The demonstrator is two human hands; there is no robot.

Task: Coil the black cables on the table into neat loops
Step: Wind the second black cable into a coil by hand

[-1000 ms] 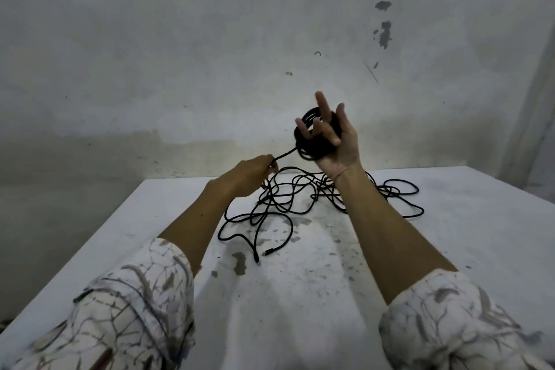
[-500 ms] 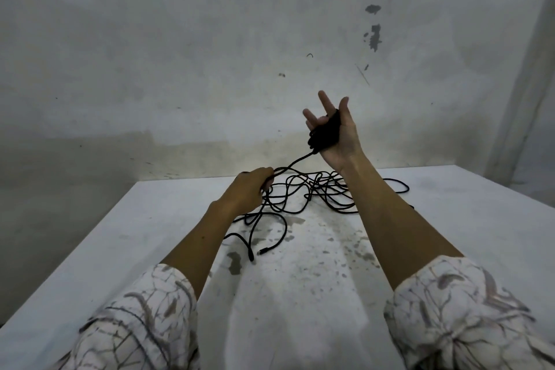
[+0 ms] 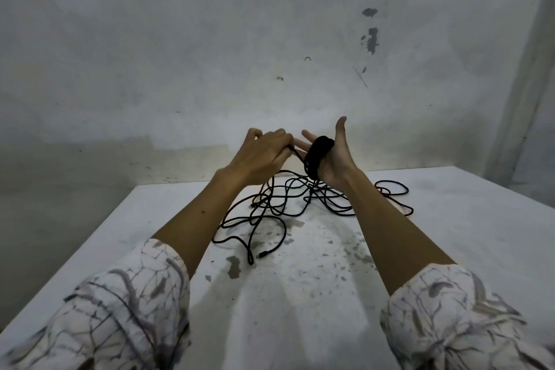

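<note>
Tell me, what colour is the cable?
Black. The head view shows the cable lying tangled on the white table.

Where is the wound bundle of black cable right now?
In the head view, the wound bundle sits just right of centre, looped around the raised right hand, above the table's far edge.

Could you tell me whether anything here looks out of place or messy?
Yes: most of the thin black cable still sprawls in a tangle on the stained white table, with only a small wound coil around the right hand.
</note>
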